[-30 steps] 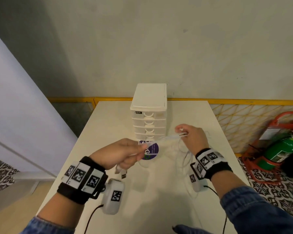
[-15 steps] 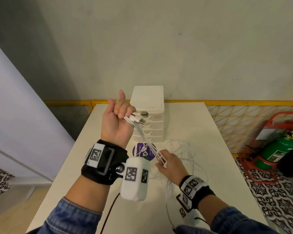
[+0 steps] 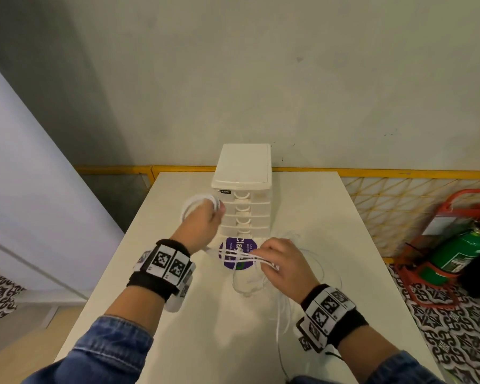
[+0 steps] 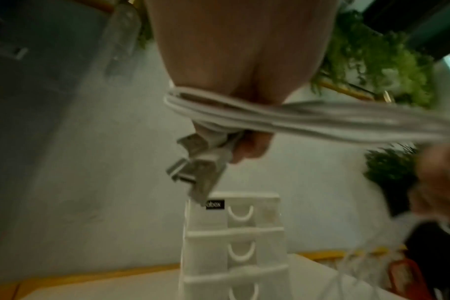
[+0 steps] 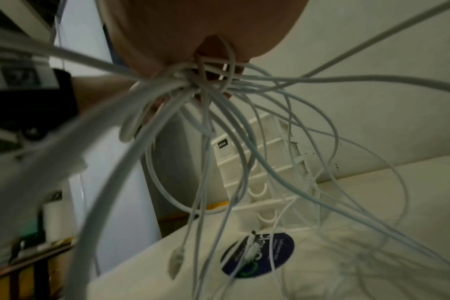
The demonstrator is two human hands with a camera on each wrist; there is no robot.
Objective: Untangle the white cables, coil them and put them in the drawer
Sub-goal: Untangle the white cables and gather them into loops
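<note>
**Both hands gripping white cables**

Left hand [image 3: 203, 223] raised beside drawer unit [image 3: 243, 189], fingers curled round white cables [image 4: 244, 113] looped over it, plug ends [image 4: 198, 162] poking out. Right hand [image 3: 281, 263] lower, pinching loose strands above purple sticker [image 3: 237, 254]. Remaining slack trailing across table [image 3: 205, 328]. All drawers closed.

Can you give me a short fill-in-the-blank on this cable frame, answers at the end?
1. The white cables are wound round the ____ hand.
2. The right hand holds cable strands above a round ____ sticker.
3. All drawers of the white drawer unit are ____.

Answers: left; purple; closed
</note>
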